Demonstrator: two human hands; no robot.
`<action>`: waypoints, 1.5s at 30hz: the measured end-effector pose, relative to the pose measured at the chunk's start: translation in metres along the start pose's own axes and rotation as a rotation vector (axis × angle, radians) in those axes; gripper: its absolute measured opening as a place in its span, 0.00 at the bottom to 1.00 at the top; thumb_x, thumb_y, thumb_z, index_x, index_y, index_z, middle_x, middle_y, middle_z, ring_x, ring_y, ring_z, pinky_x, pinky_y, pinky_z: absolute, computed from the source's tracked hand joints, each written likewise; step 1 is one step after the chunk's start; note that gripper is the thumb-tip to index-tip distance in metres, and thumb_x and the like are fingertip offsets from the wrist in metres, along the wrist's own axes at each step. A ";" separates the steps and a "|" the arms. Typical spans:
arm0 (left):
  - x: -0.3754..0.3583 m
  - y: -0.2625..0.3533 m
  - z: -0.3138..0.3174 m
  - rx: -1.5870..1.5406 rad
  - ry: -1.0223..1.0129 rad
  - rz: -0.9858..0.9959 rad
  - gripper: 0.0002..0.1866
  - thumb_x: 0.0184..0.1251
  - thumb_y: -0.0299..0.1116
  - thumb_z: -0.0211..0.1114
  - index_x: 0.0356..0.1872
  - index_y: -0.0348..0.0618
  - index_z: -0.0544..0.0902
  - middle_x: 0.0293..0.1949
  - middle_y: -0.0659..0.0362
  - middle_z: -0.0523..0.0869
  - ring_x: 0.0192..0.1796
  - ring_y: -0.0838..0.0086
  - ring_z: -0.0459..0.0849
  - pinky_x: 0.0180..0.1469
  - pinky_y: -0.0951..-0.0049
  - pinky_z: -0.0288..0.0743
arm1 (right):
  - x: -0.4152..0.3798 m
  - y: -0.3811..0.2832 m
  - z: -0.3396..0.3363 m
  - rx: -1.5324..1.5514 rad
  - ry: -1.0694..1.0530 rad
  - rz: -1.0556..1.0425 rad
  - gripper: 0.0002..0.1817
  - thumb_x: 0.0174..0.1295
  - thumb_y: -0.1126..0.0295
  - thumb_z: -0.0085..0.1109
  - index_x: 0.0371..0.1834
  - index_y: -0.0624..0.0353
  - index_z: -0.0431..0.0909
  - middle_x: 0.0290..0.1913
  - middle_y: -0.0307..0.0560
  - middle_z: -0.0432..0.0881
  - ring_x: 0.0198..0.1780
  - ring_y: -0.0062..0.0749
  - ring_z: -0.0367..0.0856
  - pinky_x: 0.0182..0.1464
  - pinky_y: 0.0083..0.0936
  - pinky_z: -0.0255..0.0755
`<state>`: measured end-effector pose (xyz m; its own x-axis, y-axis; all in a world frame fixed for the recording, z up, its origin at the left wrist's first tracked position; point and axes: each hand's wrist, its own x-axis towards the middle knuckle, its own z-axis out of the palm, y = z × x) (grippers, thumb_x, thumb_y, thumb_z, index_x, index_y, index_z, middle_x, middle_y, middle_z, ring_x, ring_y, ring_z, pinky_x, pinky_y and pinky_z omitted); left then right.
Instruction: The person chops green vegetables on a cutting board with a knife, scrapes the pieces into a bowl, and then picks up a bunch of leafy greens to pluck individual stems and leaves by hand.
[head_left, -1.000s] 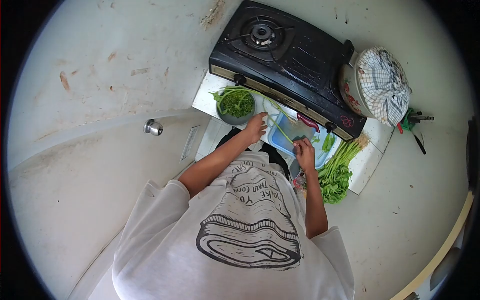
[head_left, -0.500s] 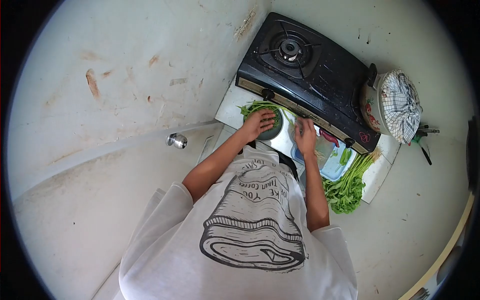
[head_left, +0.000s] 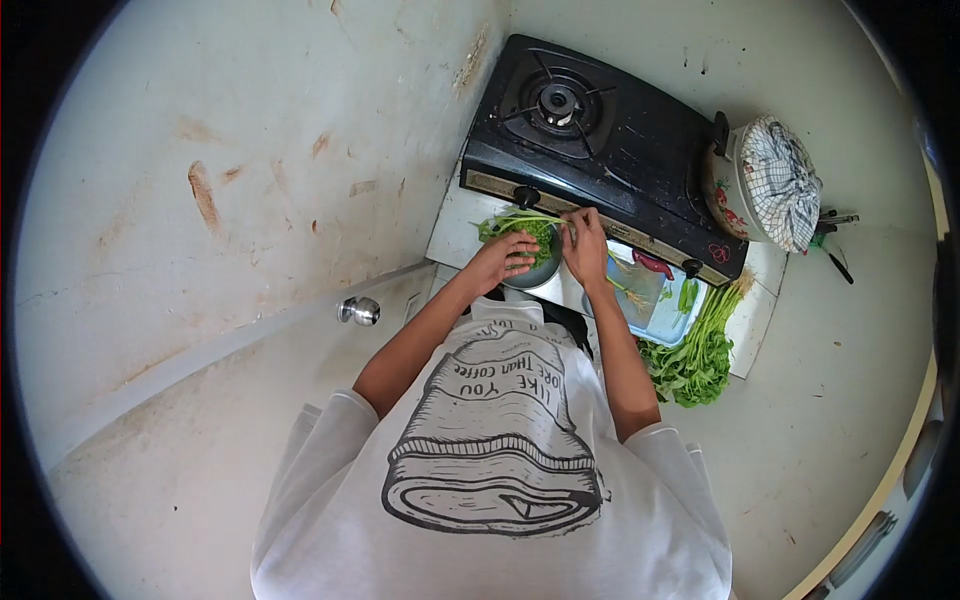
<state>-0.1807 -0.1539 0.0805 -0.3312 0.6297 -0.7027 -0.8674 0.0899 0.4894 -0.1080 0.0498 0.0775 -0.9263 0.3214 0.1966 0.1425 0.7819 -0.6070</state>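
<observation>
A dark round bowl point(head_left: 546, 274) with small green leaves point(head_left: 541, 236) in it stands in front of the stove. Over its near left side lies my left hand point(head_left: 503, 262), fingers stretched out and a little bent, touching the leaves. My right hand point(head_left: 585, 247) is at the bowl's right rim, with thumb and fingers closed on pale green stalks point(head_left: 540, 216). These stalks run left across the bowl's far side to leaves point(head_left: 490, 228) hanging over its edge. What lies under my left palm is hidden.
A black gas stove point(head_left: 625, 150) fills the back. Right of my hands are a light blue tray point(head_left: 662, 335), red chilies point(head_left: 653, 264) and a bunch of leafy greens point(head_left: 705, 355). A pot point(head_left: 728, 190) under a checked cloth point(head_left: 780, 185) sits at the stove's right end.
My right hand has moved left to the bowl and closed on the stalks. The fingers of my left hand have bent slightly over the leaves. The camera view has shifted a little.
</observation>
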 end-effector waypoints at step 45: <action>-0.043 0.013 0.336 0.524 -0.344 0.776 0.07 0.77 0.26 0.64 0.50 0.36 0.80 0.45 0.61 0.82 0.47 0.81 0.81 0.49 0.78 0.75 | -0.087 -0.017 -0.273 1.234 0.532 0.364 0.09 0.70 0.78 0.65 0.51 0.67 0.82 0.46 0.45 0.87 0.48 0.21 0.84 0.54 0.21 0.77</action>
<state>-0.0533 0.0791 0.2907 -0.5396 0.8401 0.0553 -0.1551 -0.1638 0.9742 0.0653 0.1544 0.2804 -0.6218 0.7829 -0.0202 -0.3104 -0.2700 -0.9115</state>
